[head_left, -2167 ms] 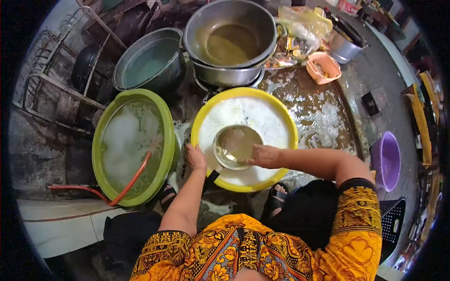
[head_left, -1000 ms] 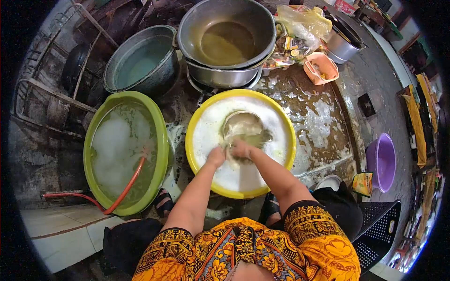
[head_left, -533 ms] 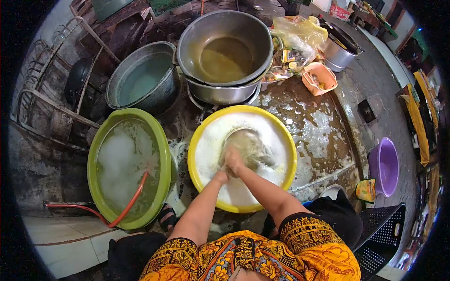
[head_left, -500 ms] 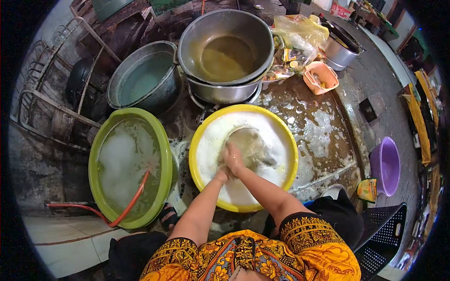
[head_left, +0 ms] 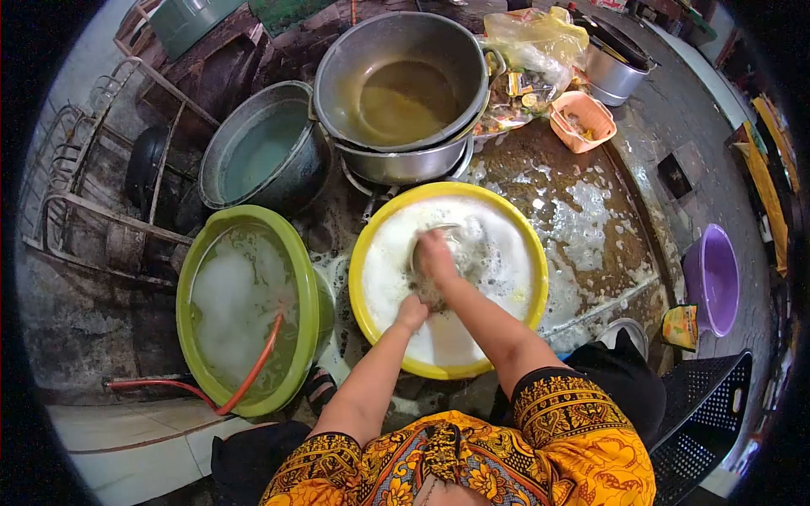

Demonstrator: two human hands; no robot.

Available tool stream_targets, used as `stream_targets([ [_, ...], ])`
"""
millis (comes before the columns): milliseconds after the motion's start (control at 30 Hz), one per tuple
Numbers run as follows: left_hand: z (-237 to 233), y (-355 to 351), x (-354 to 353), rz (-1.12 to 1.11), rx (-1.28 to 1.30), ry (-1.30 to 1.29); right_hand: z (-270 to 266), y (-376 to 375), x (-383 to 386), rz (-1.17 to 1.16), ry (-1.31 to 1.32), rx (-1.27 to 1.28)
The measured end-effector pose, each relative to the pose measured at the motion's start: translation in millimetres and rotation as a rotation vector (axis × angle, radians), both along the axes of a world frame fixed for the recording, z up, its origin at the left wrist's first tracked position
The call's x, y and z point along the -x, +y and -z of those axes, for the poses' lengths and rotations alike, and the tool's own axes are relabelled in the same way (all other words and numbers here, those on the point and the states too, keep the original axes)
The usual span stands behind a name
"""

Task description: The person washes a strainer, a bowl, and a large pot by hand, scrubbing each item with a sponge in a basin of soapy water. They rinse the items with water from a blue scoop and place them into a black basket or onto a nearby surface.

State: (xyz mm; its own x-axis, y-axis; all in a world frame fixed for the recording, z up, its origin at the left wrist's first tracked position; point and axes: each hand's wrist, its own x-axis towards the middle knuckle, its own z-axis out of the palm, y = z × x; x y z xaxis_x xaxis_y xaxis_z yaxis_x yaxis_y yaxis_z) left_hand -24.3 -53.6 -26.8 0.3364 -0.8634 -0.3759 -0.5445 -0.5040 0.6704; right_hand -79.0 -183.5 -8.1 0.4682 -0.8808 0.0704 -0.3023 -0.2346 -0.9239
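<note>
The bowl (head_left: pixel 464 244) lies tilted in the yellow basin (head_left: pixel 356 291), mostly hidden by foam. The right hand (head_left: pixel 434 255) presses down into it and the left hand (head_left: pixel 412 313) curls at its near edge; I cannot tell whether either hand's fingers are grasping anything. A green basin (head_left: pixel 253 211) with a red hose (head_left: pixel 253 368) stands just beside.

Soft, even daylight, fairly bright at centre. Strongest sheen on wet floor (head_left: pixel 582 219) beside yellow basin (head_left: pixel 356 282); foam inside near white, almost blown out. Dull glints on big metal pot (head_left: pixel 346 51). Shadows faint, short. Heavy fisheye: round black vignette, edges bent and smeared. Right hand (head_left: pixel 434 253) slightly motion-soft; centre otherwise sharp.
</note>
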Motion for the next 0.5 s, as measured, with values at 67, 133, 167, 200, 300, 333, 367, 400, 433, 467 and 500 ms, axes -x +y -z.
stream_targets([
  [67, 20, 3, 1, -0.288, 0.082, 0.391, -3, 27, 5, -0.101, -0.053, -0.274],
  [133, 18, 0, -6, -0.238, 0.042, 0.340, 12, 37, 11, -0.398, 0.242, 0.172],
  [167, 16, -2, -11, -0.195, 0.000, 0.286, 15, 33, 12, -0.394, 0.239, 0.174],
  [200, 8, -3, -14, -0.193, -0.002, 0.282, 13, 29, 16, -0.431, 0.217, 0.270],
  [300, -14, -8, -13, -0.237, -0.282, 0.444, 6, 3, 8, -0.218, 0.000, 0.056],
  [333, -7, -4, -13, -0.161, -0.205, 0.348, 9, -7, 2, 0.031, -0.196, -0.249],
  [367, -1, -2, -13, -0.082, -0.121, 0.249, 16, -18, 10, 0.068, -0.019, -0.053],
  [400, 12, 0, -18, 0.059, -0.053, 0.092, 28, -30, 17, 0.128, 0.167, 0.136],
  [433, 23, 1, -20, 0.139, -0.004, -0.020, 15, -30, 31, 0.164, 0.388, 0.194],
  [467, 33, 2, -23, 0.213, 0.047, -0.143, 16, -29, 41, 0.137, 0.345, 0.292],
  [500, 43, 4, -26, 0.276, 0.099, -0.270, 24, -25, 49, 0.106, 0.304, 0.391],
])
